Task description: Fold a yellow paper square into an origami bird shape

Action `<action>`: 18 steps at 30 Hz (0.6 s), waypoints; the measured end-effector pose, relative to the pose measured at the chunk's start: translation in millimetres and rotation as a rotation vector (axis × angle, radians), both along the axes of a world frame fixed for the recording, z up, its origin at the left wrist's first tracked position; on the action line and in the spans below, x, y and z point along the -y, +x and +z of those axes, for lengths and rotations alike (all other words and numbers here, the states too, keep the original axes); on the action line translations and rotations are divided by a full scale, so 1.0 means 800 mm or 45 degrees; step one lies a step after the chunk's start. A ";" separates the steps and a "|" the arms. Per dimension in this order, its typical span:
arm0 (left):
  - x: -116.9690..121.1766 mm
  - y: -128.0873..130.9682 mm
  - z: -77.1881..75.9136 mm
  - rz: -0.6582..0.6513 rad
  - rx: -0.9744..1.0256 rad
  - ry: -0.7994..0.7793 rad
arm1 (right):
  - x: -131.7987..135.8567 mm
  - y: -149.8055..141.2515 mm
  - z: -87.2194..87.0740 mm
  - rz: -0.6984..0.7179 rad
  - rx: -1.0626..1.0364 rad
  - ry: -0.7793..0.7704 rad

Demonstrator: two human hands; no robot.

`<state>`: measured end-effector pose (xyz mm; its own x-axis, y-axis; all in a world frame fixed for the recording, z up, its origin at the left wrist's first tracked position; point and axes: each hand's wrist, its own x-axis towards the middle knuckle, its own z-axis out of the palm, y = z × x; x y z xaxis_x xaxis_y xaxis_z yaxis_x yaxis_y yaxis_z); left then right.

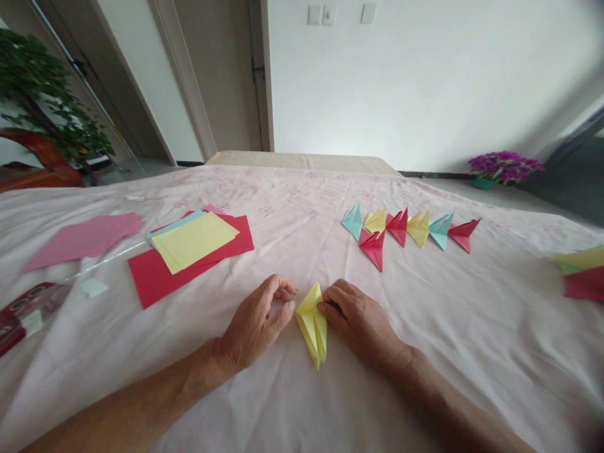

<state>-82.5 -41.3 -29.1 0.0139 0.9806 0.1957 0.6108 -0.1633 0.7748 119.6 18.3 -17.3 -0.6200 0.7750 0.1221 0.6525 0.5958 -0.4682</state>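
Observation:
A folded yellow paper piece (313,324) lies on the pale pink cloth (302,402) in front of me. My right hand (359,321) presses its fingertips on the piece's right edge, fingers together. My left hand (257,322) rests just left of it, fingers curled loosely, thumb and forefinger near the paper's upper tip without clearly gripping it. Farther back, a row of finished folded shapes (408,229) in teal, yellow and red sits on the cloth.
A stack of flat sheets, yellow on teal on red (191,248), lies at left with pink sheets (85,239) beyond. More folded pieces (582,274) sit at the right edge. A patterned packet (26,308) lies far left. Potted plants stand on the floor.

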 end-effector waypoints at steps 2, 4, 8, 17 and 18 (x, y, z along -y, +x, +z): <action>-0.001 0.004 0.002 0.026 0.011 -0.014 | 0.001 -0.001 0.001 -0.006 0.009 0.004; -0.003 0.009 0.003 0.047 -0.053 -0.013 | 0.002 -0.002 0.001 -0.016 0.024 0.008; -0.005 0.017 0.004 0.049 -0.194 -0.015 | 0.005 -0.004 0.002 -0.041 0.053 0.022; -0.009 0.018 0.003 0.055 -0.276 -0.020 | 0.010 -0.012 -0.005 -0.154 0.146 0.120; -0.009 0.018 0.003 0.058 -0.284 -0.022 | 0.011 -0.012 -0.005 -0.167 0.159 0.131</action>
<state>-67.9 -34.0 -26.6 0.0106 0.9844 0.1757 0.7738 -0.1194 0.6221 109.7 9.8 -21.2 -0.5300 0.8375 0.1331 0.7768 0.5425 -0.3197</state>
